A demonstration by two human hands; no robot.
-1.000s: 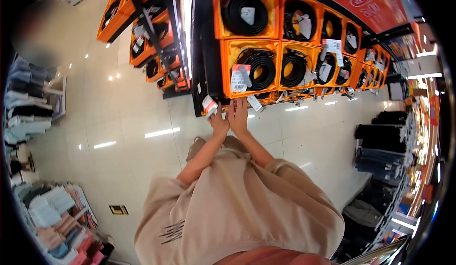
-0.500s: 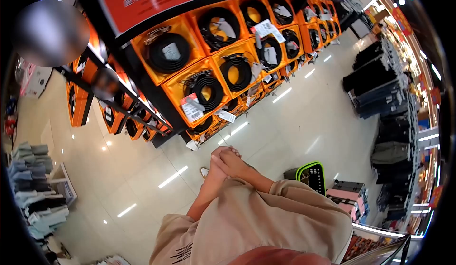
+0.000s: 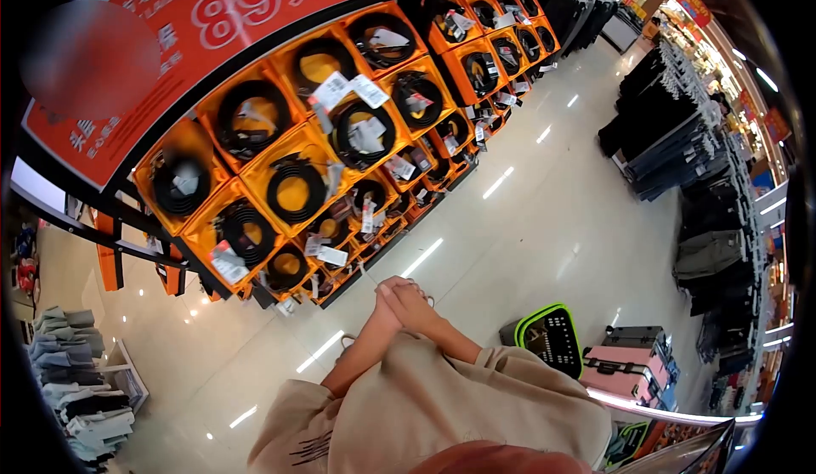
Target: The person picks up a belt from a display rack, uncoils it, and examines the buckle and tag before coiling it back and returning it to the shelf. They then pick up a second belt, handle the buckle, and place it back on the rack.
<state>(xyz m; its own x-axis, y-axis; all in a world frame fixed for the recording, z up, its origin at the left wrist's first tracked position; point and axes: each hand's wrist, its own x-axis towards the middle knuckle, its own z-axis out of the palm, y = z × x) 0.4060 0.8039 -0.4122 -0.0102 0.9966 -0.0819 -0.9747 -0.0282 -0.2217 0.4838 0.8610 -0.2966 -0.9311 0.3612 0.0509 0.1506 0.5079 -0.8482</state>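
Observation:
My left hand and my right hand are clasped together in front of my waist, fingers wrapped round each other. The right one lies partly over the left, and no object shows in either. Ahead of them stands a display rack of orange boxes, each with a coiled black belt inside. White and red price tags hang from several belts. Neither hand touches the rack; the nearest boxes are a short way beyond them.
A red sign tops the rack. To my right are a black shopping basket with a green rim, a pink suitcase and hanging trousers. Folded clothes lie at left. Glossy tiled floor runs between.
The view has turned left, so more of the belt rack and the red sign shows, now with a large 89. My hands stay clasped.

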